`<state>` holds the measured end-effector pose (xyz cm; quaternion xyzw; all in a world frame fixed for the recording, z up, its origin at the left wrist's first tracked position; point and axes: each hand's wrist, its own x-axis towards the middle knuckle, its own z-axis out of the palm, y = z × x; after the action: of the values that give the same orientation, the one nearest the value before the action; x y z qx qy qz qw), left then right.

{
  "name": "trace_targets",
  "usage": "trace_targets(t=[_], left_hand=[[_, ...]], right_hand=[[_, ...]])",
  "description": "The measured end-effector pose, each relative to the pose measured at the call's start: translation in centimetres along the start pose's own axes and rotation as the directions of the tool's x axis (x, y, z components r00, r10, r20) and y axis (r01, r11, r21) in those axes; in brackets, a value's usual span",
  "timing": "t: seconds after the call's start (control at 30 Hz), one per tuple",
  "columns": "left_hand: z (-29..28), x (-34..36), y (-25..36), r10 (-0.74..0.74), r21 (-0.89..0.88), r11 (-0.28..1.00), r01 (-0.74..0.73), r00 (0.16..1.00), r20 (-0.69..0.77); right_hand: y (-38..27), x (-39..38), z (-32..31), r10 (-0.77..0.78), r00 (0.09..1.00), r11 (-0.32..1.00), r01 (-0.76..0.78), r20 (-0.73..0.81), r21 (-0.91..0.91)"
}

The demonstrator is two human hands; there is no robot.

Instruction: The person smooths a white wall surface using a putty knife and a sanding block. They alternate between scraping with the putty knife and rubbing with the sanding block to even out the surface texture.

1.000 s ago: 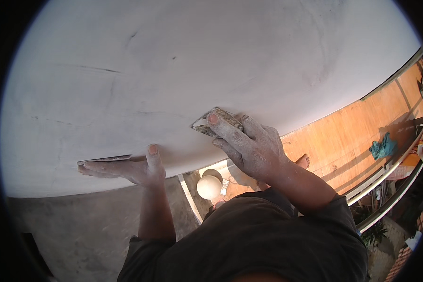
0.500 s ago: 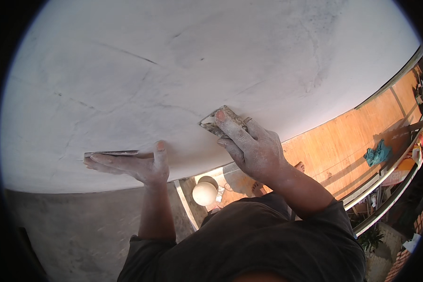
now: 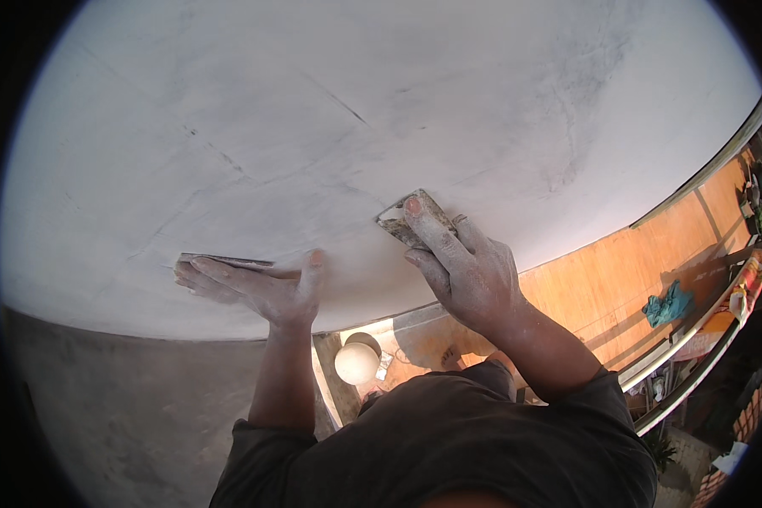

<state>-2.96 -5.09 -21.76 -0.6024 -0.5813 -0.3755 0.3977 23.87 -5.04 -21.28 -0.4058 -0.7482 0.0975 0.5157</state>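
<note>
A white plastered wall (image 3: 229, 93) with grey streaks and dark scratches fills the upper part of the view. My right hand (image 3: 483, 275), coated in pale dust, holds a worn, plaster-smeared putty blade (image 3: 395, 223) at the wall surface, index finger laid along it. To its left, my left hand (image 3: 267, 292) is just as dusty. Its fingers lie stretched along a thin flat plate (image 3: 224, 259), seen nearly edge-on, while the thumb sticks up apart. Whether the plate touches the wall I cannot tell.
Far below is an orange-tan tiled floor (image 3: 584, 254), with a round pale bucket (image 3: 357, 362) near my feet. A teal cloth (image 3: 667, 305) lies on the right, beside a curving railing (image 3: 694, 356). A grey surface (image 3: 135, 406) spans the lower left.
The view has shifted, and the wall marks sit farther right. Against those marks, both hands with the blade and plate have moved left along the wall. Both grips look the same.
</note>
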Motion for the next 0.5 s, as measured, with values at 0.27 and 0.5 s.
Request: trace_targets(t=[0.27, 0.5], left_hand=[[0.1, -0.2, 0.1, -0.033, 0.007, 0.999, 0.033, 0.999, 0.029], [0.5, -0.5, 0.1, -0.09, -0.016, 0.996, 0.091, 0.993, 0.072]], right_hand=[[-3.2, 4.3, -1.3, -0.072, 0.993, 0.992, 0.081, 0.093, -0.095], [-3.3, 4.7, -1.6, 0.037, 0.994, 0.983, -0.018, 0.1, -0.184]])
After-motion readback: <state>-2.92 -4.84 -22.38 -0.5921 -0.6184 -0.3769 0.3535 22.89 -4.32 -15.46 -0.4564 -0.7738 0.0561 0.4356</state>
